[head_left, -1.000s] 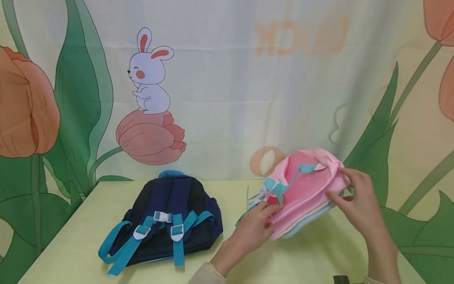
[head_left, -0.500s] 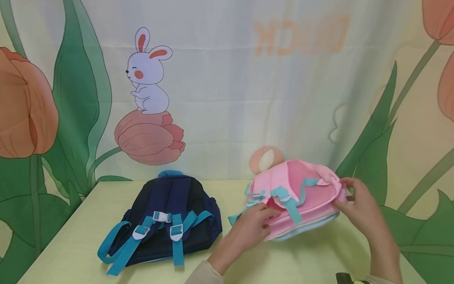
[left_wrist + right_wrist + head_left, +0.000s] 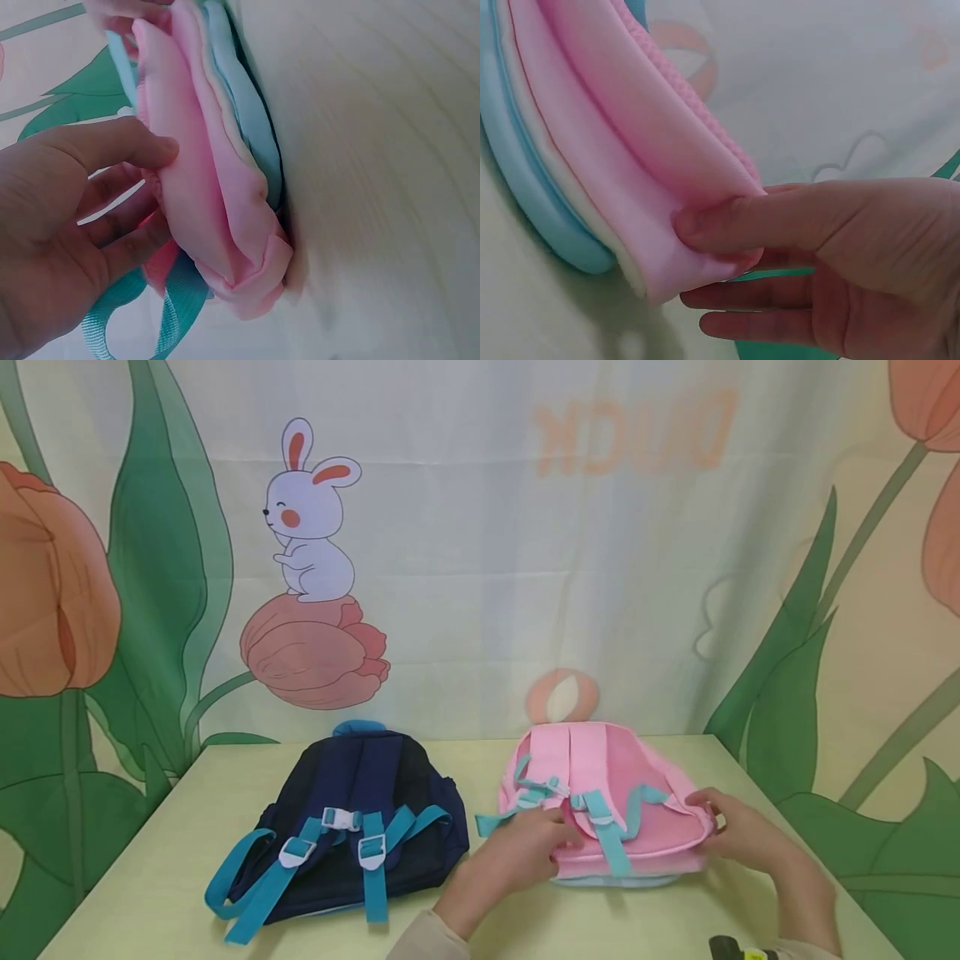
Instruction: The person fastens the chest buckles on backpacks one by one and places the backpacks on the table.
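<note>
A small pink backpack (image 3: 585, 752) lies on the table with its straps and turquoise webbing facing up. My left hand (image 3: 517, 852) holds its near left corner; in the left wrist view the thumb presses on the pink bottom edge, with fingers behind. At the near right corner, my right hand (image 3: 750, 839) pinches the pink fabric between thumb and fingers, as the right wrist view shows. A light blue layer (image 3: 525, 180) shows along the underside. To the left lies a navy backpack (image 3: 345, 777), straps up, touched by neither hand.
The pale yellow-green table (image 3: 157, 877) carries both backpacks. Behind it hangs a curtain (image 3: 450, 568) printed with a rabbit and tulips. A black object (image 3: 724, 947) shows by the right wrist at the bottom edge.
The pink backpack has come down from a tilted, raised position to lie flatter on the table, turning straighter. My right hand has lowered with it. The navy backpack has stayed put.
</note>
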{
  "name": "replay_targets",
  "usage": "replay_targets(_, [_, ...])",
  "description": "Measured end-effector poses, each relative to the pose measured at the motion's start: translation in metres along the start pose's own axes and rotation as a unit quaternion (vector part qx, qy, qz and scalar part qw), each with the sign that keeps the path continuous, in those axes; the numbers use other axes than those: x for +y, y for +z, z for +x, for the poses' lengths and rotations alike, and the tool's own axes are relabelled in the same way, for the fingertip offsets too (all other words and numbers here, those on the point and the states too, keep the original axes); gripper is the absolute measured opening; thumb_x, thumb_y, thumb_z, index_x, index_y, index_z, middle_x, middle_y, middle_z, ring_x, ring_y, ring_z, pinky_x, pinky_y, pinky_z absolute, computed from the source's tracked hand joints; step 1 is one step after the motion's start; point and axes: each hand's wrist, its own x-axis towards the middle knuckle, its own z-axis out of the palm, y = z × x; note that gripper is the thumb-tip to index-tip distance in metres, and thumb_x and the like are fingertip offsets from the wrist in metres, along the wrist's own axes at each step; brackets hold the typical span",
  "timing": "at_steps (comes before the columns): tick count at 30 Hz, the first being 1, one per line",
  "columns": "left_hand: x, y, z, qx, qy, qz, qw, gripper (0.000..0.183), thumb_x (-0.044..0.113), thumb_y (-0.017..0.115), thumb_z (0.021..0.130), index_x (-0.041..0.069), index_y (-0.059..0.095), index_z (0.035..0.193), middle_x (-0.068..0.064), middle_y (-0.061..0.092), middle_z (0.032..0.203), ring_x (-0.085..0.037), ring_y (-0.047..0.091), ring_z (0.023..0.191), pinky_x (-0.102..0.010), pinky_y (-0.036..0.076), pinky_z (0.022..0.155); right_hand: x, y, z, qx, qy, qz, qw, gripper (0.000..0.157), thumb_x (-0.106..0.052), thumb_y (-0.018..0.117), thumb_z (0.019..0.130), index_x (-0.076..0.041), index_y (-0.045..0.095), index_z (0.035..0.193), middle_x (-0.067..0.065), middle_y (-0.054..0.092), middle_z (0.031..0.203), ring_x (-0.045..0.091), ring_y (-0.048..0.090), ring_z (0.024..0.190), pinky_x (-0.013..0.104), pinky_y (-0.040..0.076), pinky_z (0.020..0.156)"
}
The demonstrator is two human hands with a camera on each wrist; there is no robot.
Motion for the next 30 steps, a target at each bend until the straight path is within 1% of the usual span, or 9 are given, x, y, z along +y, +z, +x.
replay_targets(3, [0.002, 0.0, -0.001, -0.012, -0.004, 0.008, 0.9999, 0.039, 0.004, 0.078, 0.081, 0.022, 0.074, 0.116, 0.008, 0.063, 0.097, -0.007, 0.05, 0.082, -0.014, 0.043, 0.074, 0.004, 0.005, 0.001, -0.022, 0.017, 0.026, 0.999, 0.067, -0.007, 0.078, 0.074, 0.002, 0.047, 0.133, 0.018, 0.056, 0.114, 0.023, 0.055, 0.091, 0.03, 0.051, 0.07])
replay_targets(8, [0.005, -0.003, -0.003, -0.02, -0.008, 0.016, 0.9996, 0.039, 0.002, 0.079, 0.08, 0.022, 0.075, 0.114, 0.008, 0.067, 0.104, -0.006, 0.058, 0.089, -0.016, 0.049, 0.083, 0.005, 0.009, 0.002, -0.042, 0.035, 0.064, 0.996, 0.07, -0.002, 0.075, 0.074, 0.002, 0.043, 0.136, 0.022, 0.051, 0.117, 0.023, 0.053, 0.09, 0.03, 0.053, 0.068])
replay_targets(11, [0.006, -0.004, -0.004, -0.024, -0.013, 0.015, 0.9995, 0.039, 0.002, 0.079, 0.08, 0.022, 0.076, 0.113, 0.008, 0.068, 0.109, -0.006, 0.06, 0.093, -0.017, 0.05, 0.086, 0.005, 0.01, 0.002, -0.052, 0.042, 0.079, 0.995, 0.07, -0.001, 0.074, 0.075, 0.002, 0.041, 0.138, 0.024, 0.049, 0.119, 0.024, 0.053, 0.093, 0.031, 0.054, 0.069])
replay_targets(13, [0.006, -0.005, -0.004, -0.026, -0.016, 0.012, 0.9995, 0.037, 0.002, 0.078, 0.081, 0.022, 0.076, 0.113, 0.008, 0.068, 0.108, -0.006, 0.06, 0.092, -0.017, 0.05, 0.085, 0.003, 0.008, 0.002, -0.058, 0.046, 0.08, 0.994, 0.072, -0.002, 0.074, 0.076, 0.002, 0.04, 0.139, 0.026, 0.048, 0.122, 0.026, 0.053, 0.096, 0.033, 0.054, 0.072])
replay_targets(16, [0.008, -0.006, -0.005, -0.028, -0.02, 0.004, 0.9994, 0.034, 0.003, 0.076, 0.083, 0.022, 0.076, 0.112, 0.009, 0.068, 0.107, -0.006, 0.06, 0.091, -0.015, 0.05, 0.082, 0.001, 0.004, 0.0, -0.07, 0.059, 0.066, 0.994, 0.073, -0.006, 0.074, 0.079, 0.001, 0.039, 0.143, 0.03, 0.046, 0.127, 0.031, 0.054, 0.103, 0.039, 0.054, 0.075])
replay_targets(20, [0.012, -0.008, -0.004, -0.028, -0.027, -0.013, 0.9992, 0.032, 0.006, 0.074, 0.086, 0.023, 0.076, 0.113, 0.01, 0.068, 0.106, -0.003, 0.06, 0.088, -0.014, 0.048, 0.073, -0.005, -0.004, -0.002, -0.072, 0.061, 0.01, 0.996, 0.074, -0.013, 0.074, 0.079, 0.002, 0.041, 0.143, 0.035, 0.046, 0.132, 0.04, 0.055, 0.11, 0.052, 0.053, 0.084])
replay_targets(23, [0.014, -0.01, -0.004, -0.027, -0.023, -0.027, 0.999, 0.029, 0.01, 0.073, 0.088, 0.023, 0.075, 0.114, 0.01, 0.067, 0.103, -0.002, 0.057, 0.083, -0.013, 0.046, 0.067, -0.01, -0.009, -0.004, -0.055, 0.048, -0.028, 0.997, 0.07, -0.016, 0.074, 0.079, 0.004, 0.045, 0.14, 0.038, 0.047, 0.133, 0.049, 0.055, 0.113, 0.06, 0.05, 0.088])
replay_targets(27, [0.016, -0.013, -0.005, -0.019, 0.002, -0.051, 0.9985, 0.024, 0.011, 0.071, 0.09, 0.02, 0.075, 0.113, 0.01, 0.067, 0.101, 0.0, 0.055, 0.082, -0.011, 0.045, 0.068, -0.019, -0.014, -0.005, -0.02, 0.03, -0.058, 0.998, 0.06, -0.02, 0.07, 0.087, 0.006, 0.048, 0.136, 0.04, 0.049, 0.13, 0.057, 0.054, 0.111, 0.062, 0.05, 0.086])
replay_targets(30, [0.016, -0.016, -0.006, -0.007, 0.016, -0.1, 0.9948, 0.023, 0.011, 0.068, 0.092, 0.018, 0.074, 0.113, 0.01, 0.067, 0.098, 0.002, 0.055, 0.081, -0.01, 0.045, 0.07, -0.028, -0.014, -0.003, 0.01, 0.019, -0.069, 0.997, 0.052, -0.022, 0.067, 0.092, 0.006, 0.051, 0.133, 0.036, 0.055, 0.126, 0.057, 0.054, 0.111, 0.062, 0.05, 0.086])
